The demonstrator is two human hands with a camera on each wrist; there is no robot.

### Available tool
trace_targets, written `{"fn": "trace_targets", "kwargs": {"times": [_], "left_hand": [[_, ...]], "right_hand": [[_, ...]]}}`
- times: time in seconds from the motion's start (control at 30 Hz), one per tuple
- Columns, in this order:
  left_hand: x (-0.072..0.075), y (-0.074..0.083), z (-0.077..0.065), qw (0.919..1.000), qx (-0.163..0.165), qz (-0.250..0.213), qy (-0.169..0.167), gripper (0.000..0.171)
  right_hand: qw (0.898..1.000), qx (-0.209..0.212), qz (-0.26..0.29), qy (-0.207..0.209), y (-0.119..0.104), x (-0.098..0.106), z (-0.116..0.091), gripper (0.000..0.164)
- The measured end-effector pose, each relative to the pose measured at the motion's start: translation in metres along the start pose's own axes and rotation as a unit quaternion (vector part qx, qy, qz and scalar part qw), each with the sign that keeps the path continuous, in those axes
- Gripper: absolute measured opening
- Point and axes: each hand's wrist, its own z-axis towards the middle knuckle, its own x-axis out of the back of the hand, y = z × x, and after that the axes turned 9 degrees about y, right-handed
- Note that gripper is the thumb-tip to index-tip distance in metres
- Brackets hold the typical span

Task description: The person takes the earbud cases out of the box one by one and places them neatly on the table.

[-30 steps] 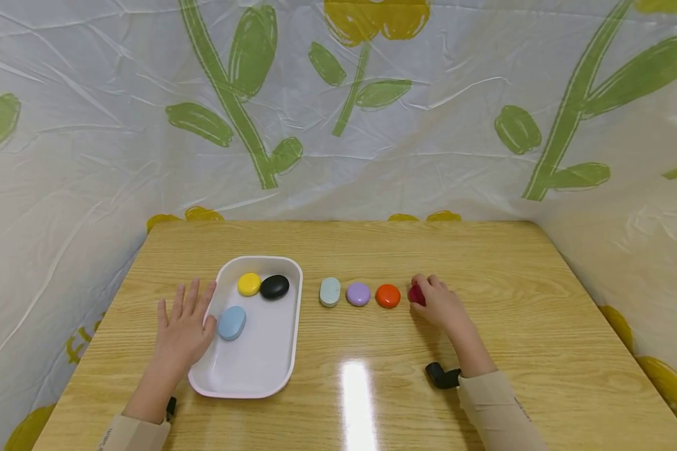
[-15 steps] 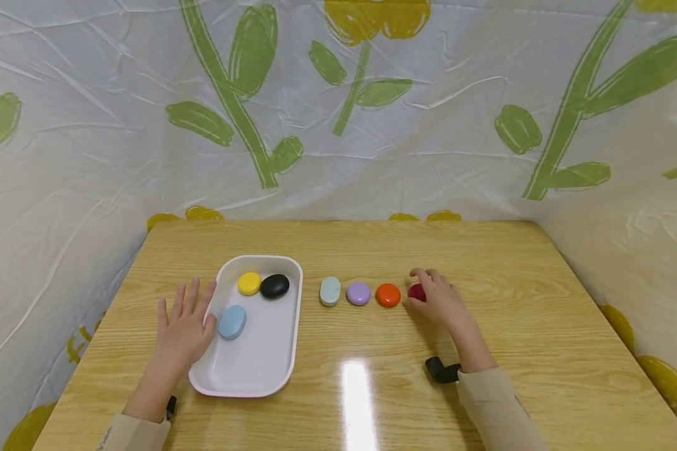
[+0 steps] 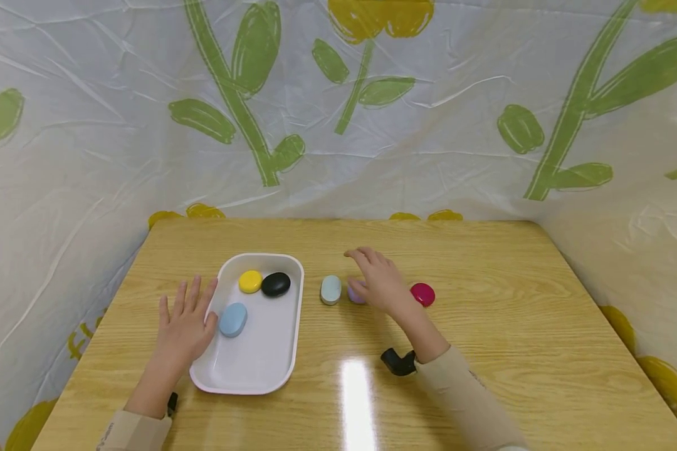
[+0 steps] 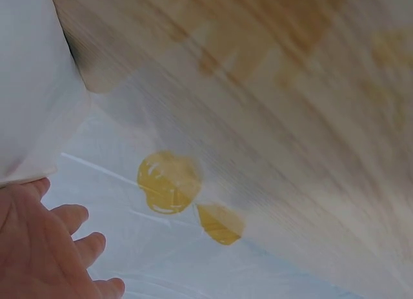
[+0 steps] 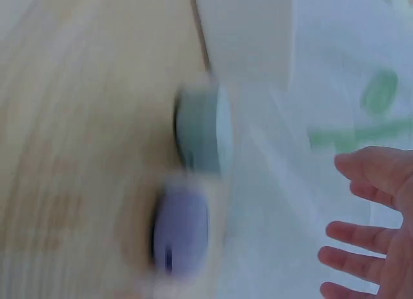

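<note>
My left hand (image 3: 183,332) lies with fingers spread along the left rim of the white tray (image 3: 259,366). Inside the tray sit a light blue oval stone (image 3: 234,320), a yellow stone (image 3: 251,282) and a black stone (image 3: 276,284). My right hand (image 3: 385,285), fingers extended and holding nothing, hovers over the row to the right, partly covering the purple stone (image 3: 356,292). The orange-red stone is hidden behind this hand. A pale blue-green stone (image 5: 203,130) stands just left of the purple one, and a crimson stone (image 3: 423,294) lies right of the hand.
Black devices (image 3: 398,362) are worn at both wrists. The wooden table (image 3: 508,300) ends at a white sheet (image 3: 429,163) printed with plants, which hangs behind it and at both sides. Light glares on the tabletop (image 3: 358,401).
My right hand has let go of the crimson stone, which stays on the table, and has moved left to above the purple one. The left hand keeps its place at the tray.
</note>
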Motion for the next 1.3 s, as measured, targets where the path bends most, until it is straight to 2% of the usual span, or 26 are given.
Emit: {"fn": "trace_targets", "kwargs": {"times": [0.13,0.23,0.5,0.73,0.97,1.3], "left_hand": [[0.0,-0.001,0.001,1.0,-0.001,0.003,0.002,0.056],[0.001,-0.001,0.001,1.0,-0.002,0.006,0.0,0.055],[0.002,0.001,0.002,1.0,-0.002,0.002,-0.005,0.054],[0.003,-0.001,0.002,1.0,-0.001,-0.003,-0.005,0.053],[0.004,-0.001,0.001,1.0,-0.004,-0.003,-0.005,0.053],[0.003,-0.001,0.002,1.0,-0.005,-0.002,-0.006,0.052]], "right_hand": [[0.998,0.055,-0.01,-0.004,-0.032,-0.021,0.012,0.047],[0.995,0.091,-0.019,-0.021,-0.054,-0.034,0.02,0.047],[0.98,0.176,-0.072,-0.051,-0.097,-0.06,0.035,0.047],[0.965,0.2,-0.107,-0.128,-0.123,-0.086,0.04,0.052],[0.956,0.216,-0.103,-0.169,-0.138,-0.107,0.039,0.054],[0.955,0.217,-0.091,-0.178,-0.143,-0.116,0.037,0.057]]}}
